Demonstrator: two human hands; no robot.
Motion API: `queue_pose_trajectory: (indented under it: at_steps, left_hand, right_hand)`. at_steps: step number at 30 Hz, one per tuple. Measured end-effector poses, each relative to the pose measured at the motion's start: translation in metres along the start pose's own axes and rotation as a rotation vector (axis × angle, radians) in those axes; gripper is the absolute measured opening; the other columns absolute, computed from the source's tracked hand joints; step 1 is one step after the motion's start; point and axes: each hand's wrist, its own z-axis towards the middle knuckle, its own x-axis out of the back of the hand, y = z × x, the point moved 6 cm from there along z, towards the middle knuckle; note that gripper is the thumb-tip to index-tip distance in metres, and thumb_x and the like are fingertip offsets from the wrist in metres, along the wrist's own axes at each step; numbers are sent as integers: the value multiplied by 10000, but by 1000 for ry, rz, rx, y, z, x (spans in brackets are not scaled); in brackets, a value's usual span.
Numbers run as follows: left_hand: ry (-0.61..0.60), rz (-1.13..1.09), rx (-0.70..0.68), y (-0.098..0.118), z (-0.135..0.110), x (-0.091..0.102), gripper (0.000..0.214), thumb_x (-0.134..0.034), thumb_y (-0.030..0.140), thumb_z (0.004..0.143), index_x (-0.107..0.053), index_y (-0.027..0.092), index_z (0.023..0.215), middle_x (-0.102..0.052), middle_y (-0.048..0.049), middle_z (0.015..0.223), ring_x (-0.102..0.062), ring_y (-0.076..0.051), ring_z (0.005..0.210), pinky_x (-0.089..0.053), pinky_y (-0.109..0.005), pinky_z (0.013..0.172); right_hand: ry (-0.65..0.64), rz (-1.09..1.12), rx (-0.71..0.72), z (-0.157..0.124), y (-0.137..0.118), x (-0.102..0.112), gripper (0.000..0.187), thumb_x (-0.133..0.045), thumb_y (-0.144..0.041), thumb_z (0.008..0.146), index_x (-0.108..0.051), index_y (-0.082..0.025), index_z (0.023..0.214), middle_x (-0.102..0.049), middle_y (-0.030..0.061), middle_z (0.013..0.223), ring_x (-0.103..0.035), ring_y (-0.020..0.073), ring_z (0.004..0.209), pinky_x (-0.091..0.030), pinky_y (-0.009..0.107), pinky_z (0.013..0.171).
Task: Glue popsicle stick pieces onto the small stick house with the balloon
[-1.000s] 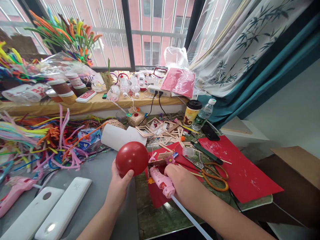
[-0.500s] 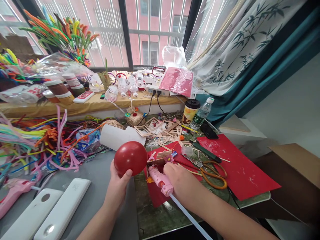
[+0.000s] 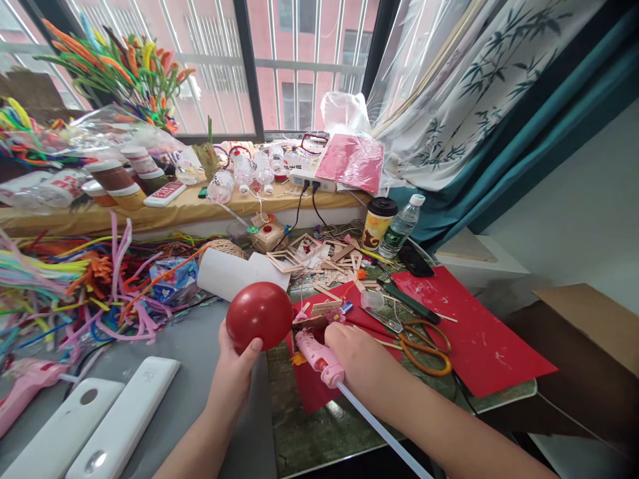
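Note:
My left hand (image 3: 236, 372) is closed around the lower left of a shiny red balloon (image 3: 259, 315), its thumb pressed on the front. Just to the right, my right hand (image 3: 349, 346) grips a pink hot glue gun (image 3: 319, 359), with a long translucent glue stick (image 3: 382, 429) trailing from its back end. The gun's front points up and left, close by the balloon; its tip is hard to make out. Small wooden pieces (image 3: 325, 307) and a pink flower (image 3: 336, 314) lie past my right knuckles, over red paper (image 3: 314, 394).
Orange-handled scissors (image 3: 424, 349), a dark green-handled tool (image 3: 412, 303) and red sheet (image 3: 479, 332) lie right. Behind are craft sticks (image 3: 339, 263), a paper cup (image 3: 378, 223) and water bottle (image 3: 401, 229). Pipe cleaners (image 3: 120, 286), a second glue gun (image 3: 32, 386) and white devices (image 3: 127, 416) fill the left.
The whole view shifts very slightly. Both hands keep their hold on the balloon and the glue gun, with hardly any movement between them.

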Motion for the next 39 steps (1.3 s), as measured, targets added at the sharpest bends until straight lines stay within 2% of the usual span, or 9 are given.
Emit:
queue_pose_trajectory:
  at_steps: [16, 25, 33, 39]
  left_hand:
    - [-3, -10, -7, -1, -1, 0, 913, -878, 516, 812, -409, 332, 1573, -563, -104, 1531, -517, -346, 1463, -393, -500, 1239]
    - [-3, -9, 3, -1, 0, 0, 934, -881, 522, 807, -393, 354, 1585, -567, -93, 1541, -522, -336, 1463, -385, -488, 1244]
    - [7, -5, -8, -3, 0, 3, 959, -888, 523, 800, -388, 337, 1597, -576, -104, 1528, -528, -344, 1458, -385, -503, 1244]
    - [21, -8, -4, -3, 0, 3, 997, -888, 519, 797, -355, 324, 1617, -535, -116, 1572, -501, -350, 1481, -387, -509, 1243]
  right_hand:
    - [0, -26, -30, 3, 1, 0, 158, -619, -126, 935, -514, -220, 864, -635, 26, 890, -554, 194, 775, -330, 343, 706]
    - [41, -52, -28, 2, 9, -11, 117, -628, -180, 912, -522, -225, 890, -632, 35, 885, -578, 224, 813, -344, 342, 715]
    - [17, -23, -54, 2, 5, -4, 144, -611, -177, 883, -482, -233, 852, -635, 42, 876, -590, 229, 824, -371, 339, 731]
    - [88, 25, 15, -1, 6, 1, 138, -591, -178, 900, -485, -235, 833, -600, 14, 826, -552, 200, 770, -344, 328, 702]
